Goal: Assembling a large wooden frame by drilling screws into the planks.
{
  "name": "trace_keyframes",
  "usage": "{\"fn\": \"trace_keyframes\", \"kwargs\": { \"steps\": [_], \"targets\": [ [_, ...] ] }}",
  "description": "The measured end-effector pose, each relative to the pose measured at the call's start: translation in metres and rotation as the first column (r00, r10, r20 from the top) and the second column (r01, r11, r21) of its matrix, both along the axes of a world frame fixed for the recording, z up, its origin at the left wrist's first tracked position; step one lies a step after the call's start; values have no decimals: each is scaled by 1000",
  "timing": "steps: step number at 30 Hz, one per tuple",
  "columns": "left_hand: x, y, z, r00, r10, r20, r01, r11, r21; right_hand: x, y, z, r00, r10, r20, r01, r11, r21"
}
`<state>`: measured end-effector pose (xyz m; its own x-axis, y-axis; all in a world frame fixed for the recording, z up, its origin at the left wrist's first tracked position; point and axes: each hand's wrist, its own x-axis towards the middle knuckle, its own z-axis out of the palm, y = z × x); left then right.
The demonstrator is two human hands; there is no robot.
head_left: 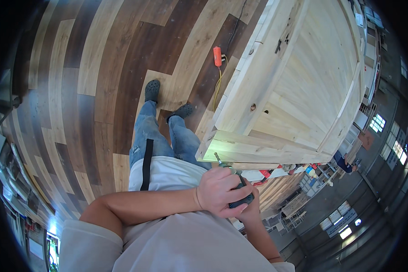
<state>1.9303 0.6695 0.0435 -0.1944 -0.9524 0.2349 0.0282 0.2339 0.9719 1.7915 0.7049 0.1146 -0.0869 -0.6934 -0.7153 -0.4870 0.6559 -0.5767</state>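
Note:
Both my hands are on a dark cordless drill (244,197). My left hand (220,190) is closed over its top and side. Behind it, my right hand (253,209) wraps the drill from the right, its fingers partly hidden. From the drill's front a thin metal bit (217,157) points at the near corner of a large pale wooden frame (249,146). Greenish light falls on the wood around the bit's tip. I cannot tell whether the tip touches the wood or has gone into it. Wide boards and a knotted side rail (254,106) make up the frame.
An orange cord connector (217,56) with a yellow cord (218,84) lies on the plank floor (88,72) beside the frame. Red tools (264,175) are just beyond the frame's near edge. Another person (344,162) is among benches at the far right.

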Motion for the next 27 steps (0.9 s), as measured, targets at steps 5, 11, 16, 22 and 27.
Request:
{"fn": "trace_keyframes", "kwargs": {
  "steps": [5,11,16,22,27],
  "targets": [
    [2,3,-7,997,47,-59,-47,999,-5,3,-6,1,982,156,-110,-166,982,-92],
    [3,3,-6,999,23,-41,-22,1000,16,1,2,-4,980,149,-131,-160,984,-83],
    [3,2,-6,999,23,-34,-22,1000,10,6,-7,-1,988,111,-106,-121,988,-93],
    [2,1,-5,999,38,-23,-38,999,16,0,-11,-2,956,230,-182,-250,963,-99],
    [0,5,-7,999,24,-34,-24,1000,-5,1,0,-3,988,115,-105,-125,987,-99]
  ]
}}
